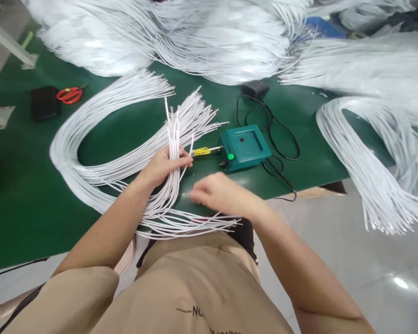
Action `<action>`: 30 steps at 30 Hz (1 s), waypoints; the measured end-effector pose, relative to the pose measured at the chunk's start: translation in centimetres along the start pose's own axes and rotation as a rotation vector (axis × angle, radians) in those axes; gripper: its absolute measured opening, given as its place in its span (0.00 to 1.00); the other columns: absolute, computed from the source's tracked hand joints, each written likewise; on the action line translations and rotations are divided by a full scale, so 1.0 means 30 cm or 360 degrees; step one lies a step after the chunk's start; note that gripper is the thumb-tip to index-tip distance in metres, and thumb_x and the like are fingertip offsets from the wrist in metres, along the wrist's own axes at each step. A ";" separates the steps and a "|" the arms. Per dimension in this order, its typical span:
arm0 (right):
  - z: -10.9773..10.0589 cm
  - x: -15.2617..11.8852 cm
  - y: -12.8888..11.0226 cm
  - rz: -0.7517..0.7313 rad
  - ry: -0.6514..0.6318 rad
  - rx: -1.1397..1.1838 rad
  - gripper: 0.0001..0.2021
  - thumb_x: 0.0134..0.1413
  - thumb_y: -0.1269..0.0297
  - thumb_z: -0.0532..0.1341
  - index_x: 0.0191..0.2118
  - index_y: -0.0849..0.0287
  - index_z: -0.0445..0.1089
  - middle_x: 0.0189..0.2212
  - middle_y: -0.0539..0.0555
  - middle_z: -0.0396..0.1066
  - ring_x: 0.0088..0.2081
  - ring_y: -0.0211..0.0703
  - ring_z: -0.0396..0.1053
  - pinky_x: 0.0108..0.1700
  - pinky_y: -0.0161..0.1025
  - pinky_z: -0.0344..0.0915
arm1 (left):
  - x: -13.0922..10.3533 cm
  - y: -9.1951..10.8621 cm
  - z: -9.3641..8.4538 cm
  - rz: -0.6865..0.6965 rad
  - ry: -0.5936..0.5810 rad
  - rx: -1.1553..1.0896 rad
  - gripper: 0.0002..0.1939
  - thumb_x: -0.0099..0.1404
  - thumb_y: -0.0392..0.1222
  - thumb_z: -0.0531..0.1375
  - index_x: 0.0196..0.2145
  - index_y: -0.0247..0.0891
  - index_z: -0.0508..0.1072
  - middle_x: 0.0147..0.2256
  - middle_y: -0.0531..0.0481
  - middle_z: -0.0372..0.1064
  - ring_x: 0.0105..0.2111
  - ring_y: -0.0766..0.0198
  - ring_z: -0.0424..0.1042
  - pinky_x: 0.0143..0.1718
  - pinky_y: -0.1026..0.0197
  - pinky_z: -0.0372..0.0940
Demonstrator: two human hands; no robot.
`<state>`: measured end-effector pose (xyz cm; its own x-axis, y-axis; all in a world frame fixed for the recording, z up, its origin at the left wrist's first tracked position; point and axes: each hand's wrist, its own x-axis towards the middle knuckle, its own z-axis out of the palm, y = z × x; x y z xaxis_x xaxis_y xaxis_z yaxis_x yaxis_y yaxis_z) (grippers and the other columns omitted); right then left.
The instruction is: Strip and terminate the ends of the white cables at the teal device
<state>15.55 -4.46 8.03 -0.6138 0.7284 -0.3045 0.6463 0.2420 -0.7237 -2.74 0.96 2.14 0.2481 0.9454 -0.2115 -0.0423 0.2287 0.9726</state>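
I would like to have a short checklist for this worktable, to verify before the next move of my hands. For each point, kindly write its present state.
1. Left hand has a grip on the upright white wires: ok.
2. Tips of these wires are level: not ok, one wire stands higher at the left.
3. Right hand is empty: cannot tell, it is blurred.
4. Red-handled tool lies away from both hands: ok, it is beside the black case.
5. Teal device has power: cannot tell, no wall socket shows.
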 end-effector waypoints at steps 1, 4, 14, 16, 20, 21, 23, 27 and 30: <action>-0.027 0.031 0.014 0.0089 0.0274 0.0140 0.13 0.58 0.63 0.55 0.27 0.61 0.72 0.23 0.51 0.72 0.24 0.34 0.66 0.27 0.32 0.59 | 0.000 0.002 -0.001 0.0007 -0.0029 -0.0018 0.18 0.47 0.43 0.70 0.26 0.34 0.65 0.25 0.54 0.69 0.27 0.67 0.72 0.31 0.65 0.63; -0.091 0.132 0.048 0.0223 0.0845 0.0553 0.12 0.56 0.56 0.58 0.36 0.60 0.71 0.21 0.47 0.68 0.18 0.33 0.64 0.22 0.31 0.60 | -0.001 0.006 -0.006 0.0012 -0.0088 -0.0044 0.19 0.48 0.43 0.70 0.26 0.35 0.63 0.26 0.54 0.69 0.28 0.66 0.72 0.34 0.63 0.64; -0.060 0.232 0.048 -0.0005 0.1017 0.1231 0.11 0.42 0.59 0.67 0.24 0.60 0.68 0.17 0.44 0.63 0.16 0.30 0.57 0.19 0.32 0.55 | -0.002 0.001 0.004 0.0075 -0.0111 -0.0248 0.16 0.50 0.43 0.70 0.29 0.33 0.68 0.33 0.49 0.73 0.35 0.64 0.74 0.37 0.63 0.65; -0.046 0.228 0.047 -0.0011 0.0998 0.1272 0.10 0.42 0.60 0.67 0.24 0.60 0.68 0.17 0.45 0.64 0.18 0.30 0.57 0.20 0.32 0.54 | 0.001 -0.002 0.010 0.0128 -0.0057 -0.0234 0.16 0.51 0.44 0.69 0.28 0.33 0.68 0.28 0.50 0.72 0.31 0.66 0.72 0.33 0.65 0.64; -0.030 0.232 0.052 -0.0011 0.0920 0.1487 0.08 0.44 0.61 0.66 0.25 0.60 0.71 0.18 0.45 0.62 0.20 0.30 0.54 0.22 0.32 0.54 | 0.003 -0.003 0.017 0.0199 0.0036 -0.0214 0.16 0.52 0.45 0.69 0.26 0.33 0.66 0.25 0.52 0.70 0.26 0.69 0.70 0.27 0.67 0.61; -0.028 0.234 0.053 0.0010 0.0893 0.1566 0.08 0.44 0.61 0.66 0.25 0.61 0.71 0.18 0.45 0.62 0.20 0.30 0.54 0.22 0.31 0.53 | 0.002 -0.002 0.019 0.0207 0.0042 -0.0222 0.16 0.52 0.44 0.69 0.25 0.33 0.66 0.25 0.53 0.70 0.26 0.69 0.70 0.27 0.67 0.61; -0.024 0.237 0.053 0.0054 0.0856 0.1731 0.07 0.43 0.63 0.67 0.25 0.61 0.71 0.18 0.45 0.60 0.20 0.29 0.53 0.22 0.31 0.53 | -0.002 0.004 0.023 0.0221 0.0042 -0.0254 0.17 0.51 0.43 0.69 0.25 0.34 0.64 0.24 0.53 0.69 0.26 0.68 0.71 0.28 0.66 0.63; -0.026 0.237 0.054 0.0129 0.0651 0.2066 0.09 0.42 0.67 0.65 0.19 0.61 0.65 0.16 0.43 0.53 0.18 0.28 0.49 0.21 0.30 0.51 | -0.011 0.014 0.029 0.0254 0.0015 -0.0330 0.17 0.52 0.41 0.68 0.26 0.35 0.62 0.24 0.54 0.69 0.25 0.68 0.72 0.29 0.64 0.66; -0.044 0.238 0.059 0.0187 0.0531 0.2141 0.09 0.45 0.61 0.64 0.22 0.61 0.68 0.16 0.44 0.55 0.18 0.29 0.51 0.22 0.31 0.55 | -0.014 0.016 0.028 0.0267 -0.0067 -0.0320 0.16 0.55 0.41 0.67 0.27 0.35 0.61 0.26 0.52 0.70 0.26 0.67 0.73 0.31 0.63 0.68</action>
<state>12.92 2.01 5.38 -0.3275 0.8643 -0.3818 -0.3587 -0.4876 -0.7960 -2.06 0.49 2.78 0.2612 0.9644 -0.0409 -0.2764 0.1153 0.9541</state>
